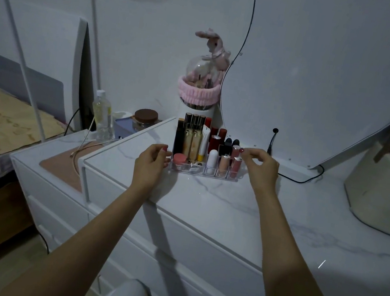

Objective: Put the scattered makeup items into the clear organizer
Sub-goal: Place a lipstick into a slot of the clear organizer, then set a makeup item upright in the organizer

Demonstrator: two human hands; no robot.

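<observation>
The clear organizer (232,178) stands on the white marble-look vanity top (206,199), filled with several upright lipsticks, tubes and bottles. A round pink jar (179,158) sits in its front left slot and a white tube (212,159) stands near the middle. My left hand (150,164) hovers at the organizer's left end with loosely curled fingers, holding nothing. My right hand (262,168) is at the right end, its fingers relaxed just above a pink lip tube (236,165). Whether a fingertip touches that tube I cannot tell.
A large round mirror (324,78) leans behind the organizer, with a black cable plug (271,143) at its base. A brush holder with pink headband (198,93) stands at the back. A water bottle (102,114) and brown-lidded jar (145,119) sit on the lower left cabinet.
</observation>
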